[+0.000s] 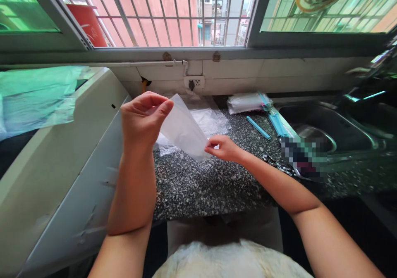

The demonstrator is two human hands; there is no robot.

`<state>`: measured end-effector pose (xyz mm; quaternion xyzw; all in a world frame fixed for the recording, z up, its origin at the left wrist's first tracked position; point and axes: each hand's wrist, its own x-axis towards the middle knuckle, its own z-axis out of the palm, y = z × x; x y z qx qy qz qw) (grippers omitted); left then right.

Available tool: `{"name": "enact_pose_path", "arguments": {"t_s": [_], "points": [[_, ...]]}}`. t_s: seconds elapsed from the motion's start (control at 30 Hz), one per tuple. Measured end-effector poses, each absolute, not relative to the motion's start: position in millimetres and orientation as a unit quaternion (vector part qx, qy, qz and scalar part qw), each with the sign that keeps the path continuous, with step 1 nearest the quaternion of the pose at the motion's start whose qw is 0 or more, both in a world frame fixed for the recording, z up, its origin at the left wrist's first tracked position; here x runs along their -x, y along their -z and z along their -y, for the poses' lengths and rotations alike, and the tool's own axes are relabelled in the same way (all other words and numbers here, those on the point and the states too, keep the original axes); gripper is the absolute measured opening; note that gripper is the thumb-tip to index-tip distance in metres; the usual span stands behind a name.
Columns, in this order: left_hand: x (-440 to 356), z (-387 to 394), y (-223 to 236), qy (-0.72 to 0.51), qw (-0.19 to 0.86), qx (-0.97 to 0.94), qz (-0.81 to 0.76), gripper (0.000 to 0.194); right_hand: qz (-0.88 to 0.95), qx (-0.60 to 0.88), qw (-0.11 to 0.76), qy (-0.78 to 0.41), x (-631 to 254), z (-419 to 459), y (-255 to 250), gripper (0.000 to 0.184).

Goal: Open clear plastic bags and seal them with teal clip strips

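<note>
Translucent plastic bag (182,131) was pinched between left hand (141,119) and right hand (223,148); such slippery film risked slipping from either fingertip grip.

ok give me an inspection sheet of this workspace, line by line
surface: speckled granite counter, dry as far as visible
job's things: clear plastic bag held above the counter
clutter: more clear bags lying behind; stack of bags; blue sealing strips
grippers: left hand pinches the bag's top edge, right hand pinches its lower corner
cables: nothing seen; wall socket unused
surroundings: steel sink on the right, white appliance on the left, barred window
</note>
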<state>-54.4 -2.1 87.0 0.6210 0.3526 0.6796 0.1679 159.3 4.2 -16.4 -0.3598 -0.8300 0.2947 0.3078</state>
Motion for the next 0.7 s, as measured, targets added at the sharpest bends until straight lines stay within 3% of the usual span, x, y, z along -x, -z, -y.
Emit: {"name": "enact_pose_path", "arguments": {"t_s": [0.7], "points": [[56.9, -1.0, -89.8, -0.713, 0.170, -0.592, -0.334, 0.007, 0.831, 0.384, 0.291, -0.278, -160.1, -7.7, 20.5, 0.015]]}}
